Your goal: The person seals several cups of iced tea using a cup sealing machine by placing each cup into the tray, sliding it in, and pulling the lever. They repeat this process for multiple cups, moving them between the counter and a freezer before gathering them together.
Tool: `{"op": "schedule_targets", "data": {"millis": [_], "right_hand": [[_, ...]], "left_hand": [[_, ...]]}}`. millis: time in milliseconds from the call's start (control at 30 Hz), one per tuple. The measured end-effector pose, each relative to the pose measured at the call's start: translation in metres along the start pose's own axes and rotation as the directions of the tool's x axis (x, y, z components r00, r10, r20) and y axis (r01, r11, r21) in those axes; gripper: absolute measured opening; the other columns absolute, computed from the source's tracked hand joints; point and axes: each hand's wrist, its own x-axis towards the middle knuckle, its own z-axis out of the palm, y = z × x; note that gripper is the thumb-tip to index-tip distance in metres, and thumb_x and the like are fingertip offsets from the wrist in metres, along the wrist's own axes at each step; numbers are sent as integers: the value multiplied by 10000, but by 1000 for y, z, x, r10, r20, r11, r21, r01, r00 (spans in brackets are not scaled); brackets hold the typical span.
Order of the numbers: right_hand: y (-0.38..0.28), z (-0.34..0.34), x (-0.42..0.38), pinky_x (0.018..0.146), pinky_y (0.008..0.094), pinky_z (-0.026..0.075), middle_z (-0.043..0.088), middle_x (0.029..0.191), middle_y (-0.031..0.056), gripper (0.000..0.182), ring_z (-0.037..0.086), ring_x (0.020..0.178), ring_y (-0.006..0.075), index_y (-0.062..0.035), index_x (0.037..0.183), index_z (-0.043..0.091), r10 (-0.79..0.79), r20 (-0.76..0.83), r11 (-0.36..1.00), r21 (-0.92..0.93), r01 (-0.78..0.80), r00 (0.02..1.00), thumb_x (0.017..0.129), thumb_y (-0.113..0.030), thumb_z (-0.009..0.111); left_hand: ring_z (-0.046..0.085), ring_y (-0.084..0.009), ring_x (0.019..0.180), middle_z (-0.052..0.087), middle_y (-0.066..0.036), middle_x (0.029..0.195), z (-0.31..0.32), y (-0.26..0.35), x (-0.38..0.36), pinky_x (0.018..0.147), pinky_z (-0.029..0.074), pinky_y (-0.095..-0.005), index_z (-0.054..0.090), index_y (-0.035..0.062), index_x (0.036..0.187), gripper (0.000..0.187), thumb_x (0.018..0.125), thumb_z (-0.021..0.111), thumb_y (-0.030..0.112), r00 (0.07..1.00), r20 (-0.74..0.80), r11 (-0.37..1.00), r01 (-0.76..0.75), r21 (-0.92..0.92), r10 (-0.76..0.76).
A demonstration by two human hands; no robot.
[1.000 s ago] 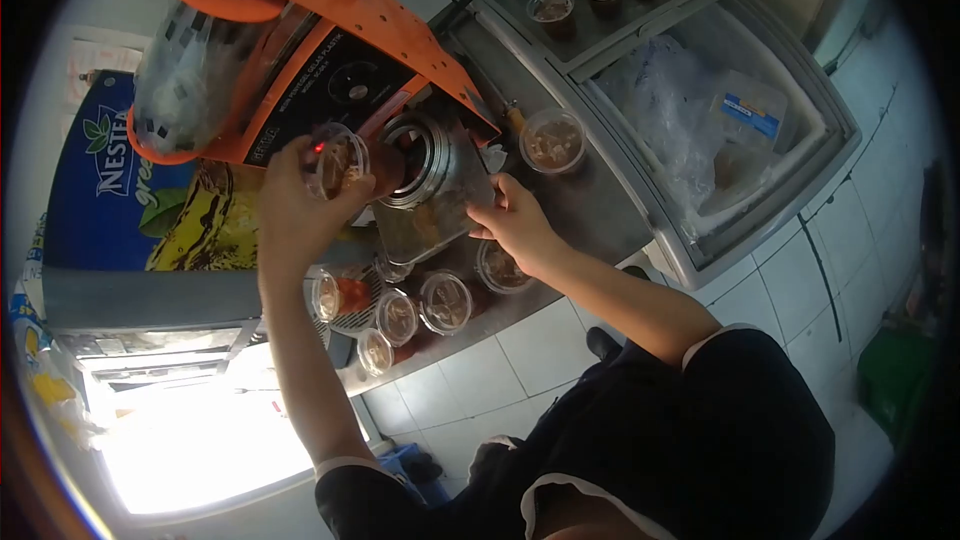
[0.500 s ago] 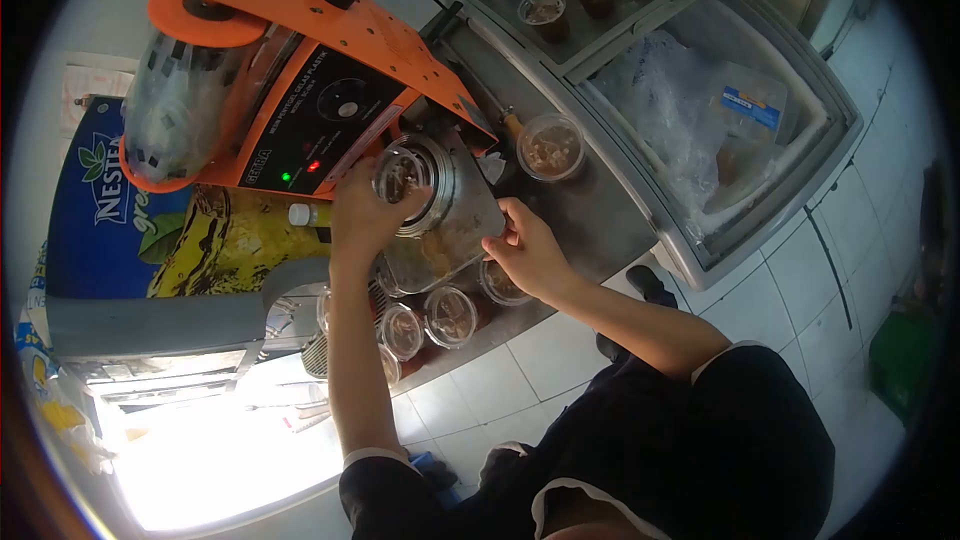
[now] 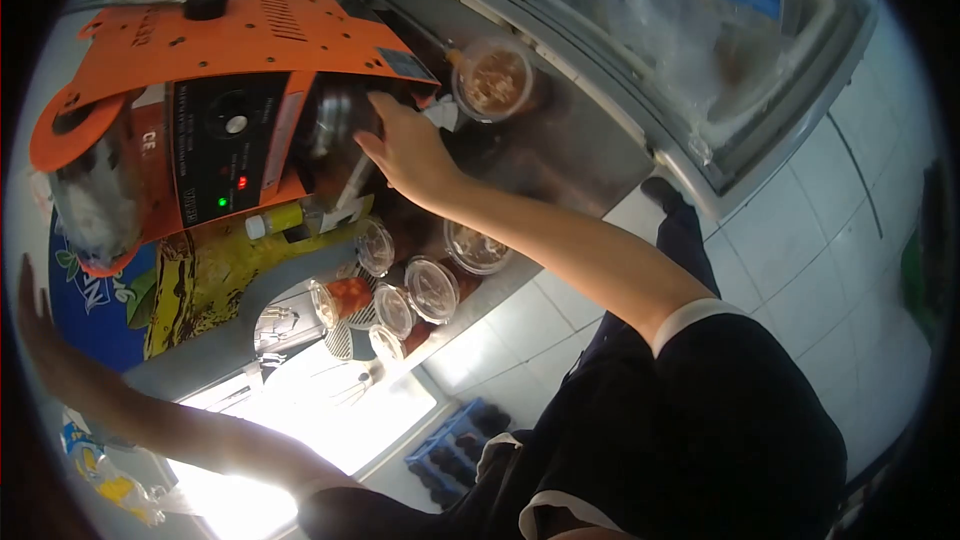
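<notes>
An orange cup-sealing machine (image 3: 250, 30) with a black control panel and lit green and red lamps stands in front of me. My right hand (image 3: 412, 150) is at its opening, thumb and fingers closed on the edge of the sliding metal tray (image 3: 352, 185). The tray is mostly inside the machine, and its round cup holder (image 3: 335, 120) is blurred and dark. At the far left, my left hand (image 3: 35, 310) is raised with fingers stretched out, just beside the clear film roll (image 3: 95, 205), apparently holding nothing.
Several lidded plastic cups (image 3: 432, 288) of drink stand at the counter's near edge. A filled cup (image 3: 495, 80) stands behind my right wrist. A freezer (image 3: 690, 175) with a bagged load is at the right. A yellow-capped bottle (image 3: 275, 221) lies below the machine.
My left hand has left the cup in the tray and swung out to the far left. My right hand has moved left with the tray, now mostly inside the machine. The view has shifted.
</notes>
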Motion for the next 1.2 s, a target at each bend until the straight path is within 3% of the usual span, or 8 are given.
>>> {"op": "schedule_targets", "data": {"millis": [267, 467, 600, 700, 800, 900, 967, 1200], "right_hand": [[2, 62, 12, 704, 377, 480, 583, 869, 190, 339, 620, 816, 317, 19, 1095, 453, 156, -291, 943, 327, -55, 944, 811, -64, 618], [-34, 17, -37, 868, 436, 421, 466, 1082, 258, 450, 499, 992, 387, 42, 1143, 424, 231, 274, 838, 431, -334, 934, 757, -96, 609], [-84, -25, -118, 1016, 465, 344, 545, 1088, 232, 274, 493, 1076, 366, 91, 867, 598, -277, 535, 914, -109, 391, 798, 813, -170, 534], [-80, -71, -174, 1078, 508, 291, 536, 1161, 258, 265, 459, 1187, 409, 116, 945, 591, -356, 467, 928, 70, 367, 809, 823, -105, 510], [-50, -105, -211, 946, 470, 431, 574, 1078, 227, 241, 539, 1107, 370, 84, 987, 573, -306, 443, 952, 120, 283, 843, 828, -93, 533], [-10, -118, -241, 666, 338, 487, 580, 850, 117, 278, 590, 829, 235, 8, 982, 551, -345, 480, 930, 62, 362, 806, 792, -187, 609], [3, -126, -249, 636, 348, 454, 554, 810, 96, 257, 566, 757, 216, -15, 949, 542, -279, 515, 956, 67, 286, 811, 772, -190, 602], [28, -135, -253, 635, 400, 443, 552, 811, 121, 239, 561, 727, 241, -11, 942, 524, -260, 496, 964, 78, 255, 829, 750, -146, 570]], "left_hand": [[464, -230, 1223, 470, -89, 1333, 91, -154, 129, 1009, 386, -351, 428, 60, 1363, 530, 971, 380, 414, 931, 332, 947, 234, -220, -153], [433, -238, 1249, 404, -89, 1391, 84, -174, 153, 1017, 377, -352, 365, 70, 1405, 567, 970, 378, 433, 890, 409, 865, 358, -352, -202], [385, -245, 1286, 309, -85, 1466, 75, -188, 167, 1031, 362, -345, 287, 83, 1453, 625, 967, 377, 465, 900, 423, 892, 273, -361, -104], [400, -257, 1274, 362, -108, 1434, 80, -144, 133, 1033, 364, -358, 281, 77, 1454, 647, 960, 378, 483, 937, 332, 907, 229, -353, -108], [516, -314, 1164, 514, -162, 1278, 88, -131, 115, 947, 436, -422, 480, 27, 1285, 548, 934, 413, 442, 973, 65, 932, 232, -279, -222], [618, -387, 959, 620, -224, 1073, 95, -162, 111, 782, 508, -459, 573, -23, 1050, 467, 894, 461, 403, 967, -130, 749, -80, 658, 218], [632, -410, 802, 640, -233, 914, 105, -189, 118, 659, 517, -457, 569, -34, 914, 455, 839, 524, 413, 856, -118, 571, -227, 789, 504], [649, -367, 725, 642, -241, 838, 105, -125, 65, 590, 531, -423, 583, -100, 973, 715, 665, 736, 527, 925, -277, 814, -54, 579, 258]]}}
